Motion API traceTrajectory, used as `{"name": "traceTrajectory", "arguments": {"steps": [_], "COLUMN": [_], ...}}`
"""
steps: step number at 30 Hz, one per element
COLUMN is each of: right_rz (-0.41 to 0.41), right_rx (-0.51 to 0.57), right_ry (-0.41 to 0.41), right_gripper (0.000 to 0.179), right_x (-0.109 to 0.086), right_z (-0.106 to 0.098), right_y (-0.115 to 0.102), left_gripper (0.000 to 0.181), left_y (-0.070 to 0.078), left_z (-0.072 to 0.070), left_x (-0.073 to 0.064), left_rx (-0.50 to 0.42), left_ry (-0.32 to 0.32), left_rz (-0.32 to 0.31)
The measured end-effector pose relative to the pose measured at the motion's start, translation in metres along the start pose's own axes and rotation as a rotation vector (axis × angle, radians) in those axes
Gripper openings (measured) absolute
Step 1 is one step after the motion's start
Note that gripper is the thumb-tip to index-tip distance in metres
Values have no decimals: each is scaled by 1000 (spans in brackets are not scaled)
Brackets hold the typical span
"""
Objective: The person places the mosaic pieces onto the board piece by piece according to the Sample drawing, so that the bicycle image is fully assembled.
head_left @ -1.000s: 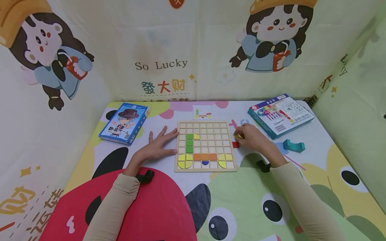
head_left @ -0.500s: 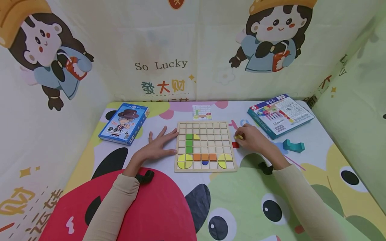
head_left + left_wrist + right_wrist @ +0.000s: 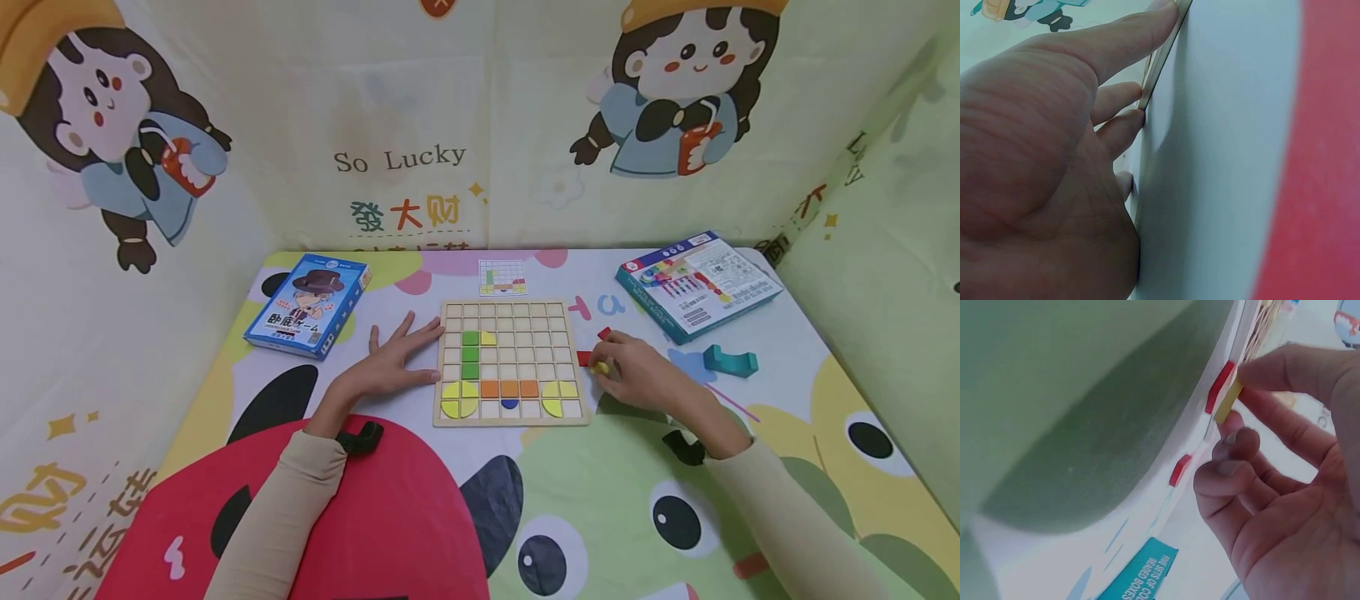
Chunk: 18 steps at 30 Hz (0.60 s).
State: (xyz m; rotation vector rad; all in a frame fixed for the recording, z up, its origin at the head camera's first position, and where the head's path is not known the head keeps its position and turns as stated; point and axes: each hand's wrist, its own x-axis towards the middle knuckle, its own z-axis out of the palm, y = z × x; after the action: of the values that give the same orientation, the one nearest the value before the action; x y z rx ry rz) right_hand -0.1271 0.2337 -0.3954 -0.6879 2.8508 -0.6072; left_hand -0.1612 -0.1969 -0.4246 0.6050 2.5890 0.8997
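Observation:
A wooden grid board (image 3: 510, 422) lies mid-table. Green squares (image 3: 470, 354), orange squares (image 3: 510, 389), yellow quarter-round pieces (image 3: 460, 400) and a blue half-round piece (image 3: 510, 404) sit in its cells. My left hand (image 3: 393, 362) is spread out at the board's left edge, thumb and fingertips touching the side in the left wrist view. Right of the board, my right hand (image 3: 641, 375) pinches a small yellow piece (image 3: 1229, 403) between thumb and fingers, the other fingers curled. Two red pieces lie by it, one red square (image 3: 583, 358) beside the board and another red piece (image 3: 604, 333) beyond the fingers.
A pattern card (image 3: 503, 277) lies behind the board. To the left is a blue game box (image 3: 309, 307); at the back right, a teal-edged box (image 3: 699, 287). A teal curved block (image 3: 731, 362) stands to the right of my right hand.
My right hand has shifted toward me and slightly right with the yellow piece, uncovering a second red piece. My left hand stays at the board's edge.

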Motion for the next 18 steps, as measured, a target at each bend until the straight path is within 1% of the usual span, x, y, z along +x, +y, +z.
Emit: {"name": "traceTrajectory", "arguments": {"steps": [5, 11, 18], "right_rz": [-75, -83, -103], "right_rx": [4, -19, -35], "right_ry": [-42, -75, -79], "right_gripper": [17, 18, 20], "right_x": [-11, -22, -28], "right_z": [2, 5, 7], "right_y": [-2, -2, -2], "left_gripper": [88, 87, 87], "left_y": [0, 1, 1], "left_z": [0, 1, 1], "left_x": [0, 0, -1], "left_rx": [7, 4, 7], "left_ry": [-2, 0, -1], "left_rz": [-3, 3, 2]}}
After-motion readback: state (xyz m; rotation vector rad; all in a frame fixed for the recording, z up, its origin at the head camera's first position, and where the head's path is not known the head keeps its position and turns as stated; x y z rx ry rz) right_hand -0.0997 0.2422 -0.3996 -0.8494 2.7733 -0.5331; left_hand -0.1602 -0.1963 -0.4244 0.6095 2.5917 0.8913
